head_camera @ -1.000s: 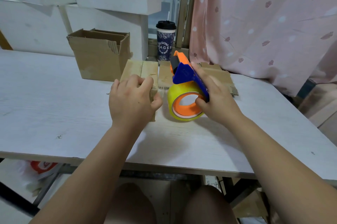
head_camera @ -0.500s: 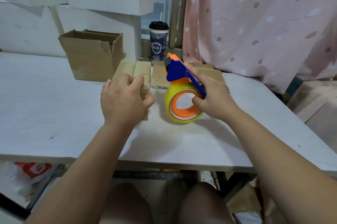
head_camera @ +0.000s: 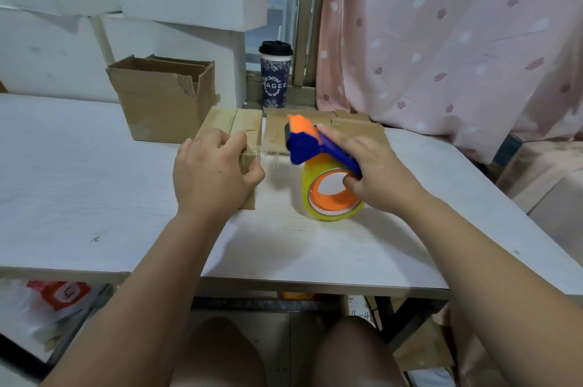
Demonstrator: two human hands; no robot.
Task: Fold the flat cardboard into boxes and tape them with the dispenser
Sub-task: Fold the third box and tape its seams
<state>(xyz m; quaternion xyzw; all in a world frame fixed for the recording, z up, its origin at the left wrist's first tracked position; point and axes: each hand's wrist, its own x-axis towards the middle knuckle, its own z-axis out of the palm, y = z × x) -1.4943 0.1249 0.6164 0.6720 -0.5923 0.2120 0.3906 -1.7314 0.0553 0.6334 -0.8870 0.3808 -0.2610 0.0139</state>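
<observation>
Clamps the small brown cardboard box (head_camera: 244, 121) on the white tabletop (head_camera: 94, 181) with the curled left hand (head_camera: 214, 175); grips the blue-and-orange tape dispenser (head_camera: 310, 142) in the right hand (head_camera: 378, 172), just beside.

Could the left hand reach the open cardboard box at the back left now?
Likely yes, once freed: the left hand grips the small folded box and must release it first. Nothing stands between it and the open cardboard box.

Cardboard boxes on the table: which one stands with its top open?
The larger box at the back left: its flaps stand up and the inside shows. The small box gripped by the left hand has its flaps folded shut.
</observation>
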